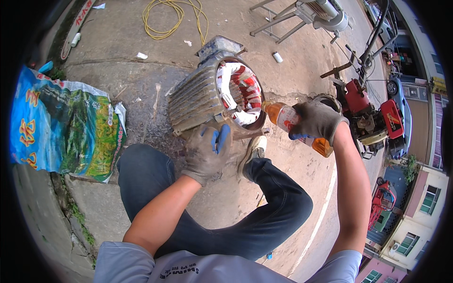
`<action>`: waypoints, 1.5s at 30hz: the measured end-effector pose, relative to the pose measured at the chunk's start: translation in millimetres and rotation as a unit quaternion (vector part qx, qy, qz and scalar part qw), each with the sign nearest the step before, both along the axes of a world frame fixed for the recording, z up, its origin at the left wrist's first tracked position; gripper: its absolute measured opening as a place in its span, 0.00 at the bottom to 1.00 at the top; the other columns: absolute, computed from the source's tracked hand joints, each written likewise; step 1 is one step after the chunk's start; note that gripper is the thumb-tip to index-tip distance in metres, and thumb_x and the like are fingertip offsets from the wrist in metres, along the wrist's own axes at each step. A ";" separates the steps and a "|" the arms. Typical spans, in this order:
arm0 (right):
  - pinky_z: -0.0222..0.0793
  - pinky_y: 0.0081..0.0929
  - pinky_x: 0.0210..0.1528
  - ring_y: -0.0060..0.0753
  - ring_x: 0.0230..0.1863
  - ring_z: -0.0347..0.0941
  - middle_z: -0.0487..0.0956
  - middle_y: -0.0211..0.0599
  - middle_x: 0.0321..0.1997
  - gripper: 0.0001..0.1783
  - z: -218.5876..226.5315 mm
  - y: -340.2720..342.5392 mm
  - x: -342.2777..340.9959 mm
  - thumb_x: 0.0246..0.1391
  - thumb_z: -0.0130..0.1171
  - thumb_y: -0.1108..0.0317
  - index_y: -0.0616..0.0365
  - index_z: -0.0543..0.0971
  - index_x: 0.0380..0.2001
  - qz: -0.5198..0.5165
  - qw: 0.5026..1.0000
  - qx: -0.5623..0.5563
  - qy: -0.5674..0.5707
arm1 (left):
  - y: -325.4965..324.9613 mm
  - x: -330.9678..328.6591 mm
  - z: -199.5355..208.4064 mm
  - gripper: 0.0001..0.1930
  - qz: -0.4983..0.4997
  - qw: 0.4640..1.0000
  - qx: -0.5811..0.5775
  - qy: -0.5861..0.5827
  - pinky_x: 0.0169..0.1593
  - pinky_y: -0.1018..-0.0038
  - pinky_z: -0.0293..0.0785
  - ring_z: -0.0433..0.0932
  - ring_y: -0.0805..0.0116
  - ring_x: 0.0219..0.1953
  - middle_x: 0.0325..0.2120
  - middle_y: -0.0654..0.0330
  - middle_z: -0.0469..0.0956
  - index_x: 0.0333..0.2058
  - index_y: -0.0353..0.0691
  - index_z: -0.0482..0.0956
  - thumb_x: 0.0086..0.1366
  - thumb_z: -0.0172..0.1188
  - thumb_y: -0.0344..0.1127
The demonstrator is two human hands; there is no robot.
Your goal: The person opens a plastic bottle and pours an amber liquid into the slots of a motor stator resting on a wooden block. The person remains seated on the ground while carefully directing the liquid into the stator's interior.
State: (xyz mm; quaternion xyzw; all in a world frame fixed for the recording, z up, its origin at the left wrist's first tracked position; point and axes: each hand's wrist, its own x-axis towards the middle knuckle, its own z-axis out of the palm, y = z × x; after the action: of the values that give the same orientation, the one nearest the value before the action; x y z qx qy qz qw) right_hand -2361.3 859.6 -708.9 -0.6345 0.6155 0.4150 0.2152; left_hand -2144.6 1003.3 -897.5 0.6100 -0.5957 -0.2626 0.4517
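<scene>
An electric motor housing with a finned, dirty casing lies on the ground before me, its round end open. Inside that end show copper-red windings wrapped in white tape. My right hand, in a grey glove with blue on the palm side, is closed around a clear plastic bottle of amber liquid. The bottle is tilted, its neck by the rim of the open end. My gloved left hand is curled at the casing's lower edge, thumb and fingers drawn together; what they hold, if anything, is hidden.
A printed woven sack lies at left. Yellow hose or cable is coiled at the far side. A grey machine on legs stands far right, a red engine-driven machine at right. A small white cylinder lies on the concrete.
</scene>
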 end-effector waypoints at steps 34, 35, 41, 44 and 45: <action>0.81 0.39 0.51 0.47 0.46 0.87 0.89 0.45 0.42 0.35 2.8 37.6 -13.8 0.43 0.76 0.49 0.54 0.84 0.54 -0.072 0.993 -0.004 -0.091 | 5.4 1.9 1.1 0.18 0.008 0.999 0.030 0.008 0.30 0.51 0.69 0.75 0.47 0.24 0.24 0.50 0.74 0.23 0.39 0.74 0.65 0.72 0.38; 0.81 0.39 0.51 0.45 0.45 0.88 0.89 0.43 0.41 0.35 -3.8 42.2 -20.1 0.43 0.77 0.49 0.54 0.84 0.54 -0.101 0.988 -0.007 -0.114 | 7.1 5.5 1.7 0.17 0.004 0.999 0.039 0.007 0.30 0.51 0.69 0.75 0.46 0.24 0.24 0.49 0.74 0.23 0.38 0.74 0.66 0.71 0.38; 0.80 0.38 0.57 0.42 0.51 0.86 0.88 0.48 0.52 0.45 -50.3 86.6 -57.8 0.43 0.79 0.55 0.54 0.77 0.67 -0.220 0.933 -0.044 -0.281 | 30.2 16.9 -13.8 0.10 0.016 0.996 0.066 0.057 0.36 0.53 0.71 0.78 0.45 0.32 0.29 0.48 0.75 0.30 0.35 0.77 0.69 0.67 0.33; 0.78 0.38 0.60 0.39 0.53 0.85 0.87 0.48 0.55 0.48 -76.5 110.7 -73.0 0.43 0.80 0.57 0.54 0.75 0.69 -0.220 0.892 -0.071 -0.388 | 49.6 26.0 -18.1 0.05 0.051 0.984 0.108 0.131 0.41 0.58 0.74 0.79 0.47 0.37 0.31 0.50 0.77 0.38 0.33 0.80 0.70 0.63 0.30; 0.77 0.37 0.62 0.34 0.54 0.83 0.86 0.43 0.57 0.47 -83.6 117.4 -73.8 0.43 0.81 0.59 0.57 0.75 0.69 -0.259 0.863 -0.049 -0.431 | 58.1 30.3 -18.7 0.05 0.068 0.977 0.128 0.156 0.43 0.59 0.75 0.80 0.48 0.39 0.31 0.50 0.77 0.40 0.32 0.81 0.71 0.62 0.29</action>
State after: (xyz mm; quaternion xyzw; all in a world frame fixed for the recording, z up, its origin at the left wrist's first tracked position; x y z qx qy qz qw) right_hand -2435.1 977.0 -792.5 -0.5774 0.6229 -0.0014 0.5278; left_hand -2114.2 1061.4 -916.2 0.6531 -0.4364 -0.3980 0.4738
